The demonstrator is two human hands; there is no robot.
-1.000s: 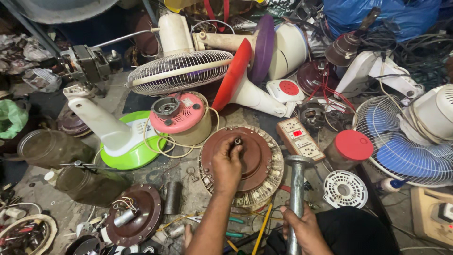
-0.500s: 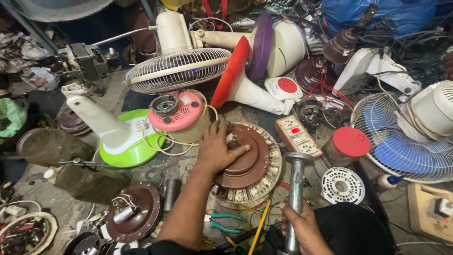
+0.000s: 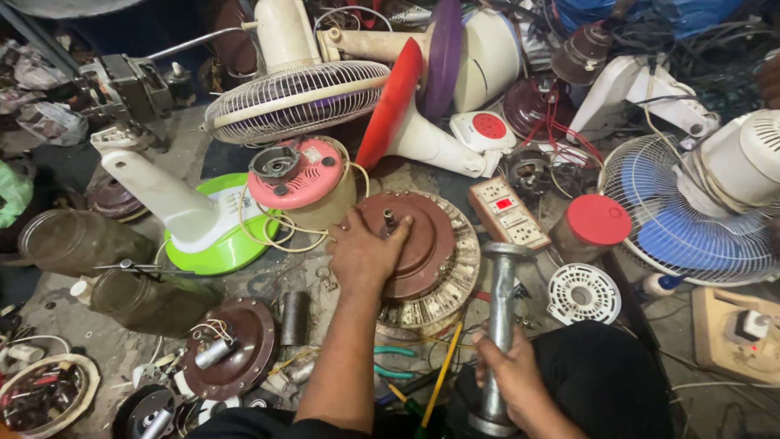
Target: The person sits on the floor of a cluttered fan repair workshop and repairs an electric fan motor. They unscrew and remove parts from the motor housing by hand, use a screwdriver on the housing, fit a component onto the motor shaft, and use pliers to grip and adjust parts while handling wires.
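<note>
Here, left hand [image 3: 363, 254] spread flat on the brown motor cover [image 3: 414, 244], sitting in the floor clutter just beside the pink motor [image 3: 301, 175]. Right hand [image 3: 508, 375] wrapped around an upright metal pipe [image 3: 500, 317], near 1 red-lidded jar [image 3: 589, 228].

A round brown fan motor [image 3: 422, 252] lies flat on the cluttered floor, its short shaft pointing up and a ring of pale, worn laminations showing round its right and lower edge. A grey metal pipe [image 3: 497, 325] stands upright just right of it.
</note>
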